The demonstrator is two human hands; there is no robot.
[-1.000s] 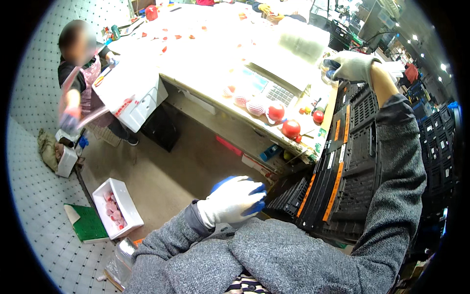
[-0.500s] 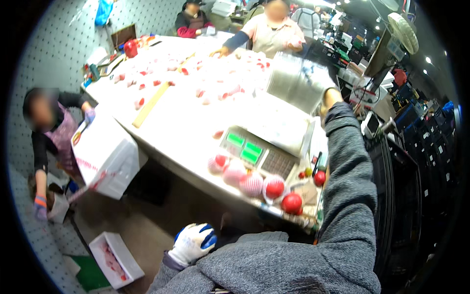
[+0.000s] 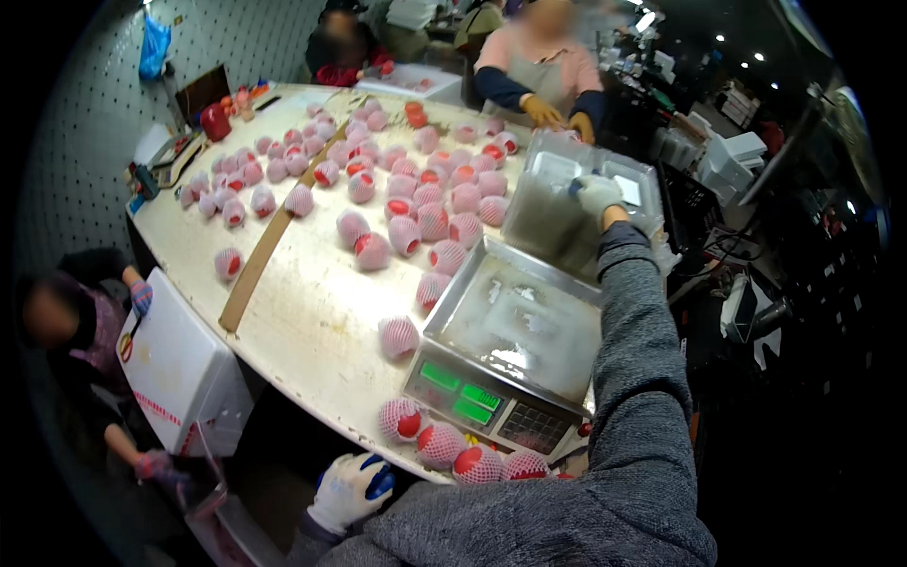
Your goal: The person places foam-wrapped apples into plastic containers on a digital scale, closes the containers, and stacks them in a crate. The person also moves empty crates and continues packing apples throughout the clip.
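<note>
My right hand, in a white and blue glove, reaches to a stack of clear plastic containers, fingers curled on it. Beside it is a steel weighing scale with green displays and a bare pan. My left hand is low by the table's near edge, fingers curled, any contents hidden. Fruits in pink foam nets are spread over the white table; a row of netted red fruits lies in front of the scale.
A wooden strip divides the table. A co-worker at left holds a white foam box; another in yellow gloves stands across the table. Black crates and a clutter of boxes line the right side.
My view has swung up across the table. My right hand has moved forward onto the container stack. My left hand remains low and curled. The co-worker across has both hands near the stack.
</note>
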